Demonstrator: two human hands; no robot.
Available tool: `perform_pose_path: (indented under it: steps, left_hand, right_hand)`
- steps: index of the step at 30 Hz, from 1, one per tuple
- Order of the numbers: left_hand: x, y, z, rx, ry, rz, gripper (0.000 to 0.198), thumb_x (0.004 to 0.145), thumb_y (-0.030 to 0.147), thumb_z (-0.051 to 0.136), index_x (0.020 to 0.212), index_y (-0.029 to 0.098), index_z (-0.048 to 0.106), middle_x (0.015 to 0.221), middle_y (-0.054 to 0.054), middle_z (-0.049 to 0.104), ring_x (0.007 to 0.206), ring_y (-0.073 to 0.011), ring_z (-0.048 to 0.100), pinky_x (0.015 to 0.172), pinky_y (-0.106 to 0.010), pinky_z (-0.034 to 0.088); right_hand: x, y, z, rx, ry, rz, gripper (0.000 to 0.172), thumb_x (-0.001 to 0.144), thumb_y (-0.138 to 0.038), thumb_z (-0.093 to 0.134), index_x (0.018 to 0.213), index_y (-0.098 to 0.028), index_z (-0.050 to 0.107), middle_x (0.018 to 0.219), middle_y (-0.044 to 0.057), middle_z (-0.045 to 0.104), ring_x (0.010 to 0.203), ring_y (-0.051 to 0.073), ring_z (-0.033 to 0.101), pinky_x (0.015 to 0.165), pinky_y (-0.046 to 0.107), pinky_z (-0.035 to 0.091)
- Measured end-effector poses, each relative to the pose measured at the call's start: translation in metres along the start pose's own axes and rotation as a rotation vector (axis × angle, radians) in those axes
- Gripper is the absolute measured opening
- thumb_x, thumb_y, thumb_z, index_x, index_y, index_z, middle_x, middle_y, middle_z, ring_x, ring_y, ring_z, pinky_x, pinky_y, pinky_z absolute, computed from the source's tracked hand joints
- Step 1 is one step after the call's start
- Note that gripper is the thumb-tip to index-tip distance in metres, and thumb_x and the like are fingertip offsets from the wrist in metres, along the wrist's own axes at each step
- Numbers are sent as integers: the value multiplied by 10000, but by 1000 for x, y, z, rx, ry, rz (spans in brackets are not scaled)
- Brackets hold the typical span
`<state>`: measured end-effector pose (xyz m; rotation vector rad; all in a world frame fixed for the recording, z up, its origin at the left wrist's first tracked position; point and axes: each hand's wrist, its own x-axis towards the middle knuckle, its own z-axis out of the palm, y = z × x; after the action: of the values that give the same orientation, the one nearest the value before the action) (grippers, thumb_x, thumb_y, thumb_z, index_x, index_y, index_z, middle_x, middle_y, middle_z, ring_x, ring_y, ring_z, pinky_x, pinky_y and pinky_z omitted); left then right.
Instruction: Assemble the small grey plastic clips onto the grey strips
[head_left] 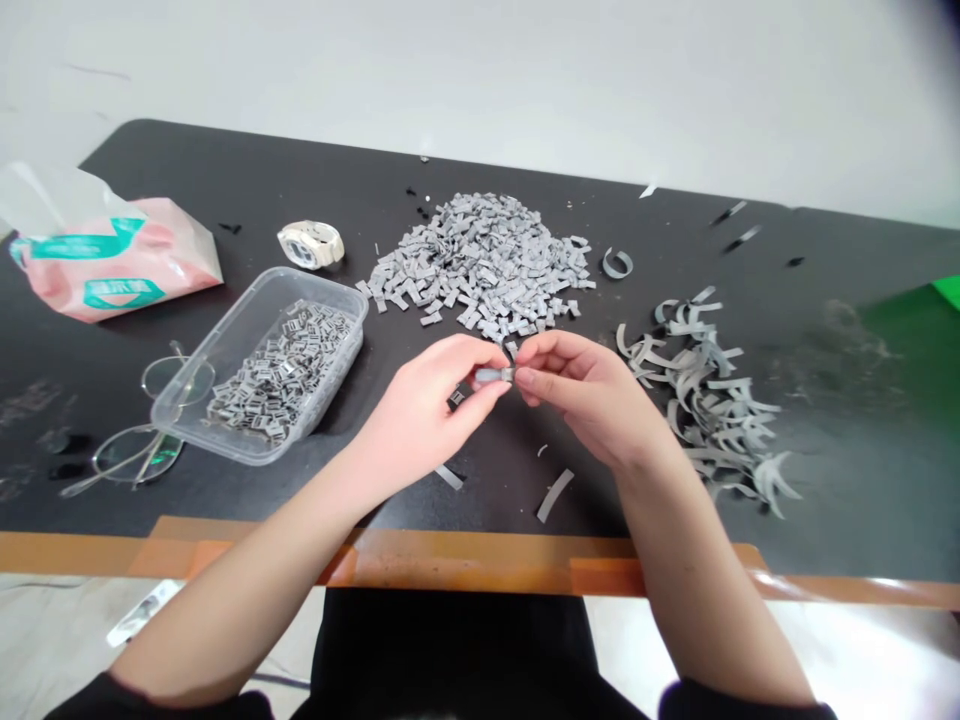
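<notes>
Black matting covers the table (225, 190), whose near edge is a band of orange-brown wood patched with tape, and behind it rises a plain pale wall; a slip of green sheet shows at the far right edge. Above the mat's middle, the left hand (427, 410) and the right hand (585, 390) meet fingertip to fingertip, both pinched closed on a small grey piece (495, 375) held between them, just clear of the surface. Directly beyond the hands lies a heap of small grey cut pieces (480, 265), and to the right a looser scatter of curved grey strips (712, 400) spreads over the mat. A few stray strips rest near the front edge below the hands. To the left stands a clear plastic tray (225, 350), partly filled with small dark-marked pieces, set at an angle. Beside its near corner lies a pair of wire-rimmed glasses (142, 440), one lens tucked under the tray's edge. Farther back sit a pale wristwatch (311, 243) and, at the far left, a pink-and-teal plastic packet (105, 260). Dark sleeves show at both lower corners.
</notes>
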<state>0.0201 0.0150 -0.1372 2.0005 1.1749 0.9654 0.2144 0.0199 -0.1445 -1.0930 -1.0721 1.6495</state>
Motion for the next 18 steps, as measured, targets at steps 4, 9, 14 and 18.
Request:
perform_pose_path:
  steps: [4,9,14,18]
  left_hand:
    - [-1,4,2,-183,-6,-89,80,894,195,658,954,203,711,973,-29,750,881,-168,690,826,-267,539]
    - [1,9,-2,-614,5,-333,102,841,246,762,924,201,724,828,-18,754,752,-164,715,709,-262,562]
    - [2,7,0,-775,-55,-372,118,805,192,796,905,185,735,787,-9,766,718,-147,725,708,-249,581]
    - [1,8,2,-853,-48,-367,113,816,181,786,905,168,719,786,-8,773,716,-140,734,717,-245,592]
  right_hand:
    - [-1,0,2,105,-51,-18,118,792,-259,850,868,-203,779,789,2,729,666,109,635,661,249,512]
    - [-4,-3,-2,127,-97,-94,147,794,-194,842,930,-249,830,828,12,771,756,141,690,723,275,543]
    - [-3,0,-4,100,-154,-127,80,787,-239,873,857,-257,838,775,1,771,701,134,683,743,291,568]
    - [-3,-1,-7,129,-282,-115,42,867,-275,811,882,-240,829,797,9,788,700,123,713,700,254,568]
